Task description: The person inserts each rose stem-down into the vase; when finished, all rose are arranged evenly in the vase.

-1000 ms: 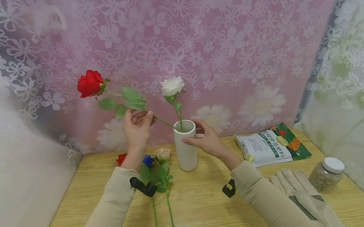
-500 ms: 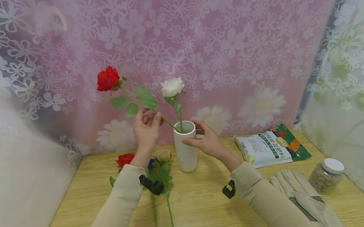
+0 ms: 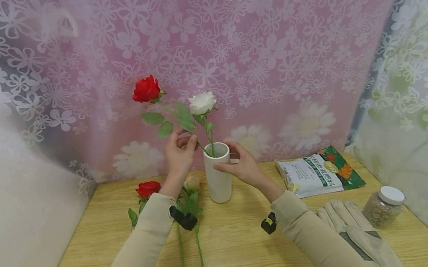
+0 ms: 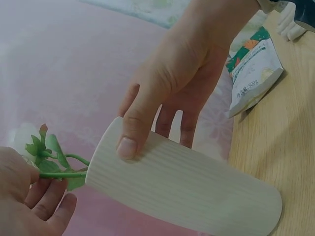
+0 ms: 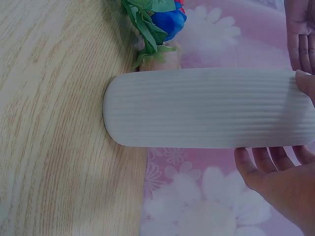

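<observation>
A white ribbed vase (image 3: 219,183) stands upright on the table, holding a white rose (image 3: 202,103). With thumb and fingers, my left hand (image 3: 181,156) pinches the green stem of a red rose (image 3: 146,89); the stem's lower end reaches inside the vase mouth, and the bloom leans up to the left. On the vase's right side, my right hand (image 3: 243,166) grips near the rim, thumb across the front. The left wrist view shows the pinched stem (image 4: 61,175) right at the rim. The vase's ribbed wall (image 5: 206,108) fills the middle of the right wrist view.
On the table left of the vase lie another red rose (image 3: 148,189), a pale rose (image 3: 192,183) and a blue rose (image 5: 170,22), partly behind my left arm. At right are a fertilizer bag (image 3: 320,173), work gloves (image 3: 353,232) and a white-lidded jar (image 3: 384,206).
My left hand has moved right toward the vase, swinging the red rose's bloom rightward and more upright, closer to the white rose. My right hand stays on the vase.
</observation>
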### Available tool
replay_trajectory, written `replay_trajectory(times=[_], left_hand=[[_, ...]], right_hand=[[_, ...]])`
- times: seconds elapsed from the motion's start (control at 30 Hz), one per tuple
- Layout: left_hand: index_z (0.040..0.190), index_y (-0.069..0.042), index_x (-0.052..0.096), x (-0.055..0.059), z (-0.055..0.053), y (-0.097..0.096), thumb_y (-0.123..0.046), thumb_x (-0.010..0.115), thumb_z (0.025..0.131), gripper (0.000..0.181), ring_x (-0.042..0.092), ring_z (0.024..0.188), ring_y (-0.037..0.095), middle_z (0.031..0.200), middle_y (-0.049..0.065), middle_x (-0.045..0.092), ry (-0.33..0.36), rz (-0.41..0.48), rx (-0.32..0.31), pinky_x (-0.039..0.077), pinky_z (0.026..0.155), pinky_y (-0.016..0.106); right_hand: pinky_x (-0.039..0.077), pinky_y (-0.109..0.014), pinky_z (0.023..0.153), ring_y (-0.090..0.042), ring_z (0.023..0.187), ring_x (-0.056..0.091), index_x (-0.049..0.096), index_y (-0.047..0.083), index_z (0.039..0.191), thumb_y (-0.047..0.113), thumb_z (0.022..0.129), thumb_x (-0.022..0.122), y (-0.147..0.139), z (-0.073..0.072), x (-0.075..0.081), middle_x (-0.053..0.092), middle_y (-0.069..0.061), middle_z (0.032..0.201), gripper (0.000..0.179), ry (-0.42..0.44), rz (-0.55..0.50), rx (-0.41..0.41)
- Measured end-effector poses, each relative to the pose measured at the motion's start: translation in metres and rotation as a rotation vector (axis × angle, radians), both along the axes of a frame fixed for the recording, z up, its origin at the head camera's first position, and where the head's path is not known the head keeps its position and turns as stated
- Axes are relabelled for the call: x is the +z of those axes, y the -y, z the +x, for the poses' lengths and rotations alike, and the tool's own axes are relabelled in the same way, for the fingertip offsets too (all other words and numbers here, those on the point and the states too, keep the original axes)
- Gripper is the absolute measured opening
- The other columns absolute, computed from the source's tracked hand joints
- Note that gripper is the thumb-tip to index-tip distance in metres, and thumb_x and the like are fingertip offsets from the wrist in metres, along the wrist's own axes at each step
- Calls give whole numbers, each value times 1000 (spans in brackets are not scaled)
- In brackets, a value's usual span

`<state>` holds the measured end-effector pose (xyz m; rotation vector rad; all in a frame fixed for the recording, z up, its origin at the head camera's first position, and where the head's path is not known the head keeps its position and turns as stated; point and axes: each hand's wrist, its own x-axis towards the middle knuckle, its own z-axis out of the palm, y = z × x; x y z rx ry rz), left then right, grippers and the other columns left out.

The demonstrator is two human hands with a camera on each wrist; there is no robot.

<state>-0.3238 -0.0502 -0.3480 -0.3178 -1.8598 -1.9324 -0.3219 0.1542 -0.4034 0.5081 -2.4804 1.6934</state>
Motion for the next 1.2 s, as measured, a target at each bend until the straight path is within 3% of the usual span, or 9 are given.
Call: replay_trajectory(times=[0.1, 0.2, 0.33, 0.4, 0.5, 0.57, 0.83, 1.03, 1.2], left_hand=[[127, 5, 64, -2, -2, -2, 1, 66, 102, 26, 71, 73, 8, 101, 37, 72, -7, -22, -3, 65, 86, 43], [127, 4, 66, -3, -2, -3, -2, 66, 103, 25, 69, 71, 3, 100, 36, 73, -8, -60, 2, 64, 83, 35], [126, 1, 68, -5, -4, -3, -5, 66, 104, 23, 77, 80, 24, 98, 32, 75, -14, -127, 13, 59, 80, 26], [125, 2, 68, -6, -4, -3, -5, 65, 104, 22, 77, 86, 38, 98, 30, 76, -31, -155, 10, 60, 81, 29], [123, 4, 69, -6, -3, -4, -4, 64, 104, 21, 74, 93, 49, 100, 31, 75, -58, -172, -4, 64, 86, 41], [122, 5, 69, -7, -3, -4, -3, 64, 104, 20, 74, 94, 49, 101, 30, 75, -69, -186, -3, 64, 86, 47], [119, 0, 73, -7, -2, -5, -10, 65, 105, 20, 71, 104, 37, 107, 22, 75, -18, -273, 53, 61, 96, 51], [116, 1, 74, -7, -3, -6, -10, 64, 104, 19, 72, 106, 38, 108, 22, 75, -12, -320, 32, 61, 96, 53], [116, 2, 77, -9, -4, -8, -13, 69, 101, 22, 74, 104, 36, 110, 21, 77, 44, -396, 28, 63, 92, 50]], right_hand=[[58, -56, 103, -34, 133, 59, 40, 14, 160, 33, 91, 85, 0, 0, 0, 56, -10, 148, 84, -9, -3, 5], [58, -56, 103, -34, 133, 59, 41, 17, 160, 33, 91, 85, 0, 0, 0, 56, -10, 148, 84, -7, -1, 5], [57, -56, 103, -35, 134, 58, 41, 20, 160, 35, 91, 85, 1, 1, 0, 56, -10, 148, 83, 1, 0, 4], [57, -56, 103, -35, 134, 58, 41, 20, 160, 35, 91, 85, 1, 1, 1, 56, -10, 148, 82, 1, -1, 5], [58, -56, 103, -35, 134, 58, 41, 19, 160, 34, 91, 85, 0, 1, 0, 56, -10, 148, 83, -4, -2, 5], [58, -56, 102, -35, 134, 58, 41, 18, 160, 34, 91, 85, 0, 0, -1, 56, -10, 148, 83, -5, -3, 4], [58, -56, 102, -37, 134, 58, 37, 13, 162, 33, 92, 84, 0, 0, -1, 55, -13, 150, 86, -4, -11, 20], [58, -55, 102, -36, 134, 59, 39, 15, 161, 34, 92, 84, 0, 1, 0, 56, -11, 149, 85, 0, -5, 10], [58, -55, 102, -37, 135, 58, 41, 20, 159, 35, 92, 84, 0, 1, -1, 55, -11, 149, 81, 3, -9, 11]])
